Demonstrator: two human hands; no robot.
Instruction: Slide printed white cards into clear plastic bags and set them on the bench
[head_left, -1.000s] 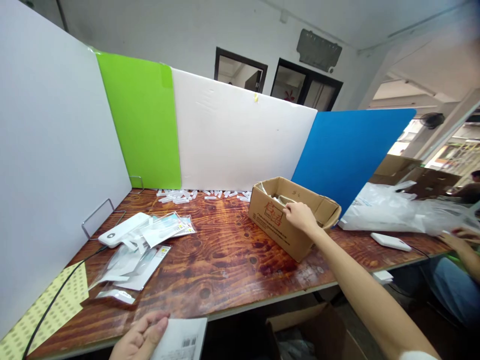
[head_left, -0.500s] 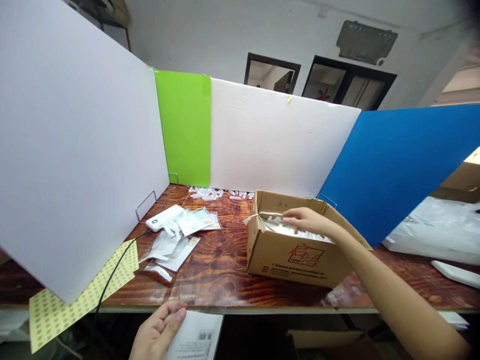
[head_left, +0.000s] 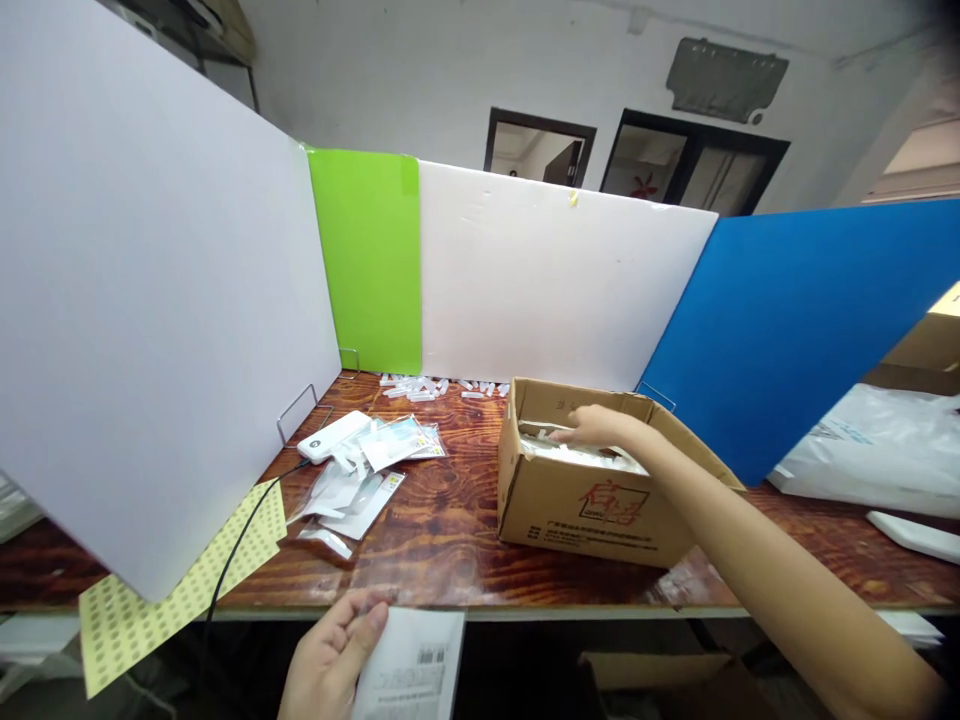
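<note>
At the table's front edge, my left hand [head_left: 334,650] is closed on a clear plastic bag with a white printed card [head_left: 411,665] inside, thumb on top. The card shows a barcode and small print. My right hand [head_left: 600,426] reaches over the front wall of a cardboard box [head_left: 592,515], its fingers stretched toward the small white pieces [head_left: 544,447] inside. Those fingers look open; the thumb and undersides are partly hidden, and nothing is visible in them. Left of the box lies a pile of bagged cards and clear packets [head_left: 367,500].
A white device [head_left: 334,437] with a black cable [head_left: 240,545] rests by the pile. Yellow dotted sticker sheets [head_left: 172,590] overhang the left front edge. Small translucent pieces [head_left: 416,387] lie at the back. White, green and blue panels [head_left: 787,330] enclose the table. A white plastic bag [head_left: 877,450] sits right.
My right hand has moved slightly lower and left within the box, its fingers deeper among the white pieces. My left hand, still gripping the bagged card, has shifted a little right.
</note>
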